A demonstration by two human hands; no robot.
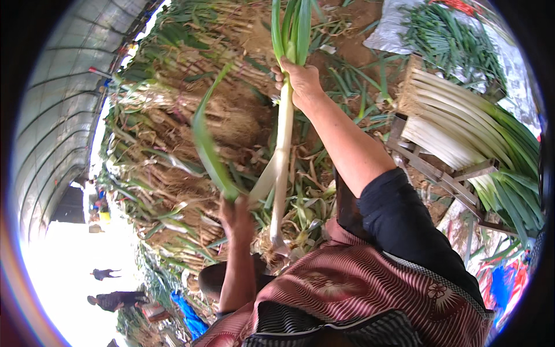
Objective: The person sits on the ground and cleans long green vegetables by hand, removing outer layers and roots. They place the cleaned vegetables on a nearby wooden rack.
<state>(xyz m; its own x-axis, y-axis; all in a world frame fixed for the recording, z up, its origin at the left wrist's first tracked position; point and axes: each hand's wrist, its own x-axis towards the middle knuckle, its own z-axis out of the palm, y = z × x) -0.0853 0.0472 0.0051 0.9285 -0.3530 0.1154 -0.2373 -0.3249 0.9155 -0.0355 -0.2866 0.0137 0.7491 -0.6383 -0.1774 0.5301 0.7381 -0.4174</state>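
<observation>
A long leek or large green onion (285, 126) hangs roots down in front of me, its green leaves at the top of the view. My right hand (300, 80) is closed around it where the white stalk turns green. To its left, my left hand (237, 219), blurred, grips a loosened outer leaf (207, 147); the leaf's green blade sticks up past the fingers. The pale sheath (264, 178) of that leaf stretches between my left hand and the stalk. The roots (271, 251) of the stalk hang just above my patterned apron.
Piled unpeeled stalks (186, 173) cover the ground at left. Peeled stalks (459, 117) lie stacked on a metal rack (433, 173) at right, beyond it cut leaves (455, 43) on white sheeting. Two people (117, 300) (104, 274) are far off at lower left.
</observation>
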